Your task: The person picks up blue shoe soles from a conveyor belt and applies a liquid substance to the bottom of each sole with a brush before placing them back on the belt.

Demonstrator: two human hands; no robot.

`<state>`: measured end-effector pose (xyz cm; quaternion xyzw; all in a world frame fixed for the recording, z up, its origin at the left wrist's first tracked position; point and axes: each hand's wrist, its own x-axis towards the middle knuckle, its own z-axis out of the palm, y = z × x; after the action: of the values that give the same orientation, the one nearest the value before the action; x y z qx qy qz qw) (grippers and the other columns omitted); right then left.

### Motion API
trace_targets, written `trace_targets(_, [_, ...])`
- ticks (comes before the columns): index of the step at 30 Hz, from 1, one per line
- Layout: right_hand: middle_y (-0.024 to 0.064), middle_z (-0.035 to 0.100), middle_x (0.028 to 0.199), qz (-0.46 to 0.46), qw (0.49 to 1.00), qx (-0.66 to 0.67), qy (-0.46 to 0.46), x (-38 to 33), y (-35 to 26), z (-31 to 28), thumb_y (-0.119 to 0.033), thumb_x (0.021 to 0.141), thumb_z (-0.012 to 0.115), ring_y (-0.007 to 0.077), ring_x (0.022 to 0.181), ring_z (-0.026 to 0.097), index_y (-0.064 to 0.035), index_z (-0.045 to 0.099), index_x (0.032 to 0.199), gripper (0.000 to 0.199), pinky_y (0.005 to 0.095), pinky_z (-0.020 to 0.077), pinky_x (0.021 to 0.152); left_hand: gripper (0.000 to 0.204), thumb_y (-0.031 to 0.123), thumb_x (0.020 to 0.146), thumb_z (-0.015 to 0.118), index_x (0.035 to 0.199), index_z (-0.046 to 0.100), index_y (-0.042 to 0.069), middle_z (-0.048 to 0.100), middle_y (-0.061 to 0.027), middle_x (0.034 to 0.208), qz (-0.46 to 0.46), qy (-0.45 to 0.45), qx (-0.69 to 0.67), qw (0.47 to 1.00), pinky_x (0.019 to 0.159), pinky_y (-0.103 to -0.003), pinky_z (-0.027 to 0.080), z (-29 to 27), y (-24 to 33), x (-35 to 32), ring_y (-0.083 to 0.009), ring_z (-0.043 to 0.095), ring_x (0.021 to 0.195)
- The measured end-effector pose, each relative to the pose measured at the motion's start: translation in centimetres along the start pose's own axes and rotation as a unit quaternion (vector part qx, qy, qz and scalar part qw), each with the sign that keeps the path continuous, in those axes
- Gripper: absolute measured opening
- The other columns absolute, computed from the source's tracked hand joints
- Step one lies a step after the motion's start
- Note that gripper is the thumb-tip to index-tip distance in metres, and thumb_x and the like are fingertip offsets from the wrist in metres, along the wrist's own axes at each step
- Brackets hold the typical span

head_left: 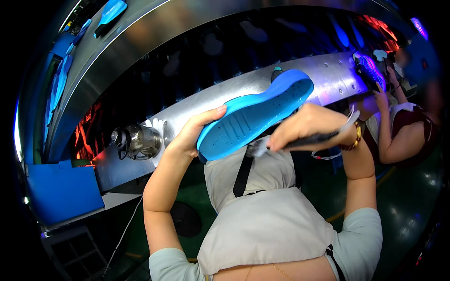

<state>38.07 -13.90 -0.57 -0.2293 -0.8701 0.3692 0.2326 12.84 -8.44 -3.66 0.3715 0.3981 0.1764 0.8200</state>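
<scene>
We hold a blue shoe sole [255, 114] up in front of our chest, tilted, its heel low by our left hand [194, 133] and its toe high toward the steel conveyor rail [328, 75]. Our left fingers are curled around the sole's heel edge, thumb on the ribbed face; the fingers behind the sole are hidden. Our right hand [304, 126] is closed around a dark-handled brush [281, 143], whose pale bristles touch the sole's lower edge; the sole covers part of the hand, and the handle's far end is hard to make out.

Just left of the sole, a glass jar [138, 140] stands on the rail. Beyond the sole, dim sole shapes ride the dark belt [211, 47], too blurred to tell apart. Right of the sole, another person's hands work on a glowing shoe [370, 70]. Below the sole hangs our grey apron [267, 220].
</scene>
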Motion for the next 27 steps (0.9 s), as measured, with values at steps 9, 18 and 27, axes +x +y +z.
trace_targets(9, [0.0114,0.064,0.092,0.037,0.999,0.012,-0.027,-0.8,0.8,-2.3,-0.004,0.071,0.063,0.0253,0.086,0.062,-0.003,0.062,0.088,0.017,0.0311,0.0491,0.072,0.065,0.042,0.078,0.059,0.119,0.045,-0.006,0.053,-0.0235,0.107,0.016,0.022,0.013,1.0,0.073,-0.033,0.05,-0.6,-0.3,0.2,-0.0261,0.057,0.091])
trace_targets(18, [0.0139,0.064,0.093,0.038,0.993,0.102,0.049,-2.0,3.8,-2.7,-0.001,0.07,0.065,0.0249,0.088,0.062,0.0003,0.063,0.09,0.021,0.0317,0.0479,0.077,0.067,0.043,0.077,0.058,0.12,0.045,-0.006,0.054,-0.0234,0.105,0.019,0.057,0.06,0.996,0.072,-0.033,0.05,-0.1,-0.1,-0.2,-0.0261,0.058,0.089])
trace_targets(27, [0.0087,0.065,0.076,0.209,0.961,0.156,0.094,-1.2,2.4,-0.9,-0.018,0.072,0.068,0.0123,0.068,0.06,-0.0013,0.066,0.087,0.022,0.0231,0.0458,0.062,0.06,0.042,0.081,0.054,0.119,0.044,-0.004,0.056,-0.0195,0.102,0.027,0.025,-0.017,0.999,0.071,-0.031,0.05,0.3,-1.1,1.4,-0.0228,0.059,0.087])
